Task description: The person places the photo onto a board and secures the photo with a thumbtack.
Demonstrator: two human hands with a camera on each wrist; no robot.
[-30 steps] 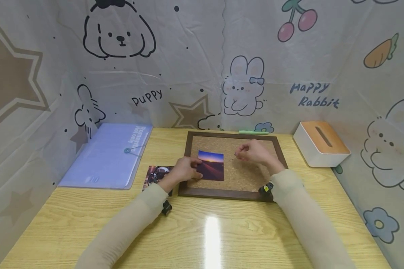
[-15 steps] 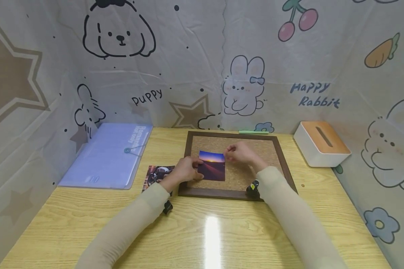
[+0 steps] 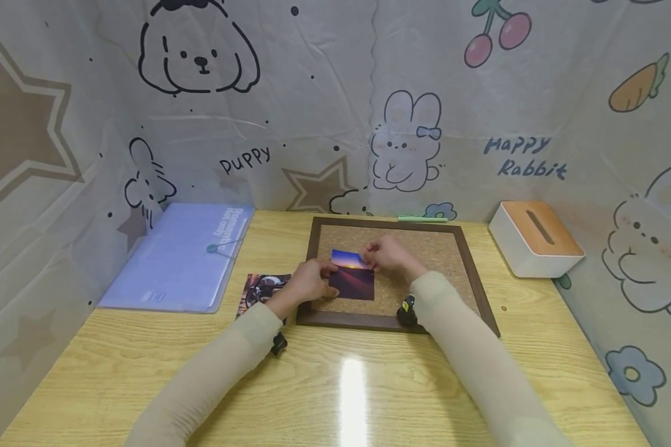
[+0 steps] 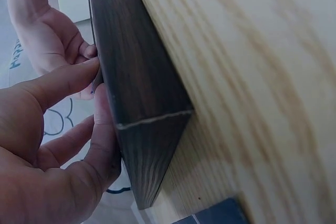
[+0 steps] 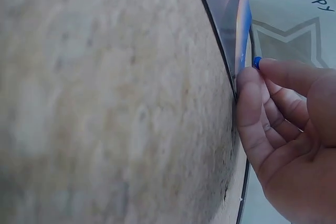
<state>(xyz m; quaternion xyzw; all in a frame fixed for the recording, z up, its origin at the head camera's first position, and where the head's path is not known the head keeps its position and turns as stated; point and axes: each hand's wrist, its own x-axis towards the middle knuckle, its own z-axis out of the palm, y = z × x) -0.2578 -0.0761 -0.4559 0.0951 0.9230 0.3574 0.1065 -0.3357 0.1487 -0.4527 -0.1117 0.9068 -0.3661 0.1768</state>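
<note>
A sunset photo (image 3: 353, 283) lies over the left half of a brown-framed corkboard (image 3: 433, 264). My left hand (image 3: 309, 281) pinches the photo's left edge between thumb and fingers. At the photo's upper right corner is my right hand (image 3: 390, 256), its fingertips overlapping the print. In the right wrist view, a small blue push pin (image 5: 257, 62) shows between thumb and finger, beside the photo's raised edge (image 5: 243, 24); its point is hidden. The left wrist view has my left hand (image 4: 63, 145) at the dark frame (image 4: 142, 66), with the right hand (image 4: 50, 35) beyond.
Left of the board, partly under my left wrist, lies a motorcycle photo (image 3: 261, 289). A pale blue document folder (image 3: 173, 261) is at the back left. Behind the board is a green pen (image 3: 422, 219); a tissue box (image 3: 537, 239) stands at the right.
My right hand has moved left across the corkboard to the sunset photo's upper right corner. The left hand has stayed at the photo's left edge.
</note>
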